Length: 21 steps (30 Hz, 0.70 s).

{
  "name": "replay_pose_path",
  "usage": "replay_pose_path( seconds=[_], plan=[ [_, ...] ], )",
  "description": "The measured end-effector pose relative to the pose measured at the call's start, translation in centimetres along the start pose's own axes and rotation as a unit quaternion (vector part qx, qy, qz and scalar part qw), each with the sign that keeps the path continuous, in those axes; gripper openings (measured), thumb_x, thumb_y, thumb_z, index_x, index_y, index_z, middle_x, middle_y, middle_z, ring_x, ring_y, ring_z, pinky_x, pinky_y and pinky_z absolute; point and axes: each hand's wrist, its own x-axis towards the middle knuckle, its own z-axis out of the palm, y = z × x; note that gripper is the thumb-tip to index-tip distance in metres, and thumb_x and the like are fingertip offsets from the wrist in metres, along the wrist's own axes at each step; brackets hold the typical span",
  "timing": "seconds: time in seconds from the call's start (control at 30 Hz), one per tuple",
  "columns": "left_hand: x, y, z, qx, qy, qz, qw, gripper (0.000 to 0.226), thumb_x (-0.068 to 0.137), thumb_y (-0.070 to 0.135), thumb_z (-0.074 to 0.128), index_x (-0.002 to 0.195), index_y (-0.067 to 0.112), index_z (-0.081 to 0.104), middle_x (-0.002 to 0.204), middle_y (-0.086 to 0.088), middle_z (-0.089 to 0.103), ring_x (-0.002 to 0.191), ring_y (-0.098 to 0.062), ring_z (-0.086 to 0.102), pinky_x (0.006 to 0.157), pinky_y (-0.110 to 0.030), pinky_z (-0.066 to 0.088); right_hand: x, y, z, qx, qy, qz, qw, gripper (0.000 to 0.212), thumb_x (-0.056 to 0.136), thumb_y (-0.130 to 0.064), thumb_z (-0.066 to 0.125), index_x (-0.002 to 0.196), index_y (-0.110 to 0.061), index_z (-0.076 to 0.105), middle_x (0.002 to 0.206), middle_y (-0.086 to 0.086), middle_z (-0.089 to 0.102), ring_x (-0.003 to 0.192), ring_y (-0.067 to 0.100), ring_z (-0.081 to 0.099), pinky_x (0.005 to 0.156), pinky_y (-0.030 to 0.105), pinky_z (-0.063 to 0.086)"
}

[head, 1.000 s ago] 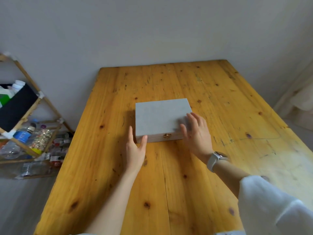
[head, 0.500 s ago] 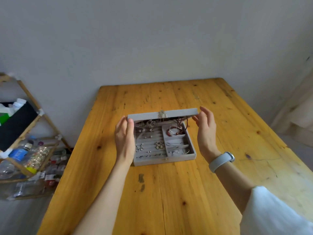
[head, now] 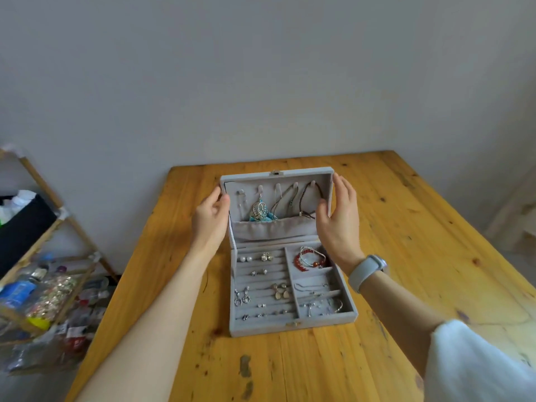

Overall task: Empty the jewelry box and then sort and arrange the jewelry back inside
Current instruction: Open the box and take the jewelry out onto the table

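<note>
A grey jewelry box (head: 293, 326) stands open on a wooden table (head: 406, 256), its lid (head: 278, 177) upright with the left hand (head: 210, 217) gripping the lid's left edge and the right hand (head: 338, 220) holding its right edge. Necklaces (head: 290, 203) hang from hooks inside the lid above a fabric pocket (head: 272, 229). In the base, earrings (head: 280, 291) and rings sit in the slotted rows at left, a red bead bracelet (head: 304, 261) lies in the upper right compartment, and silver pieces fill the two compartments below it.
</note>
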Motion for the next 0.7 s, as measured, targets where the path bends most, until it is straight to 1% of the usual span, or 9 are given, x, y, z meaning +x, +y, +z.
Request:
replay_pose_path(
  seconds=[0.03,0.1,0.17,0.2,0.27,0.43,0.53,0.6,0.7],
  plan=[
    [0.5,0.0,-0.3,0.023,0.005,0.009,1.0,0.041,0.095,0.018,0.047,0.134,0.004,0.043,0.106,-0.001,0.062,0.078,0.004,0.046,0.068,-0.01,0.036,-0.3,-0.2,0.4,-0.014,0.031,-0.026,0.999,0.046,0.087,-0.004,0.047,0.133,-0.005,0.041,0.135,0.015,0.041,0.127,0.026,0.038,0.102,0.026,0.028],
    [1.2,0.2,-0.9,0.059,0.013,0.022,0.998,0.039,0.093,0.019,0.051,0.13,0.003,0.049,0.126,-0.008,0.057,0.094,-0.003,0.049,0.083,-0.015,0.037,-0.7,-1.0,1.6,-0.025,0.041,-0.088,0.995,0.036,0.084,-0.005,0.049,0.12,-0.003,0.053,0.118,0.017,0.053,0.111,0.031,0.049,0.095,0.036,0.041],
    [1.8,0.1,-1.1,0.07,0.019,0.033,0.997,0.039,0.091,0.019,0.055,0.127,0.002,0.052,0.128,-0.01,0.056,0.105,-0.009,0.052,0.09,-0.019,0.037,-1.0,-2.3,3.3,-0.037,-0.016,-0.137,0.99,0.028,0.083,-0.009,0.052,0.109,-0.004,0.061,0.101,0.015,0.058,0.096,0.032,0.053,0.081,0.044,0.048],
    [2.0,0.1,-1.1,0.076,0.021,0.035,0.996,0.039,0.09,0.019,0.056,0.126,0.002,0.053,0.128,-0.01,0.057,0.11,-0.013,0.053,0.092,-0.021,0.037,-1.2,-3.1,4.2,-0.053,-0.039,-0.155,0.986,0.026,0.082,-0.011,0.053,0.105,-0.005,0.063,0.093,0.013,0.059,0.09,0.031,0.054,0.075,0.044,0.049],
    [2.0,-0.1,-1.2,0.087,0.028,0.039,0.995,0.039,0.09,0.021,0.058,0.124,0.003,0.055,0.125,-0.01,0.059,0.114,-0.018,0.054,0.091,-0.021,0.038,-1.2,-4.3,6.4,-0.105,-0.039,-0.176,0.978,0.022,0.078,-0.016,0.058,0.095,-0.007,0.067,0.084,0.012,0.06,0.083,0.033,0.056,0.067,0.04,0.047],
    [1.9,-0.3,-1.6,0.1,0.033,0.068,0.992,0.035,0.088,0.022,0.06,0.119,0.006,0.06,0.114,-0.008,0.066,0.096,-0.009,0.057,0.08,-0.018,0.039,-0.2,-5.7,10.0,-0.219,0.006,-0.107,0.97,0.017,0.074,-0.023,0.07,0.08,-0.008,0.065,0.08,0.011,0.062,0.078,0.033,0.057,0.07,0.039,0.041],
    [1.9,-0.4,-1.7,0.106,0.028,0.074,0.991,0.037,0.088,0.021,0.061,0.121,0.006,0.059,0.113,-0.009,0.066,0.099,-0.013,0.059,0.081,-0.019,0.039,-0.1,-5.5,11.0,-0.263,0.028,-0.092,0.96,0.015,0.067,-0.019,0.075,0.07,-0.011,0.063,0.07,0.008,0.061,0.068,0.03,0.057,0.068,0.035,0.035],
    [1.8,-0.4,-1.7,0.104,0.025,0.072,0.992,0.038,0.087,0.021,0.061,0.122,0.007,0.058,0.113,-0.009,0.066,0.102,-0.017,0.06,0.082,-0.019,0.039,-0.3,-5.3,11.4,-0.267,0.034,-0.094,0.958,0.01,0.07,-0.015,0.072,0.069,-0.011,0.064,0.068,0.007,0.06,0.067,0.03,0.057,0.068,0.036,0.029],
    [1.7,-0.3,-1.7,0.111,0.023,0.074,0.991,0.039,0.087,0.02,0.061,0.124,0.008,0.056,0.112,-0.008,0.066,0.101,-0.017,0.059,0.081,-0.018,0.039,-0.2,-5.3,11.0,-0.236,0.022,-0.084,0.968,0.01,0.08,-0.016,0.06,0.077,-0.008,0.065,0.077,0.01,0.063,0.075,0.033,0.057,0.072,0.039,0.035]
  ],
)
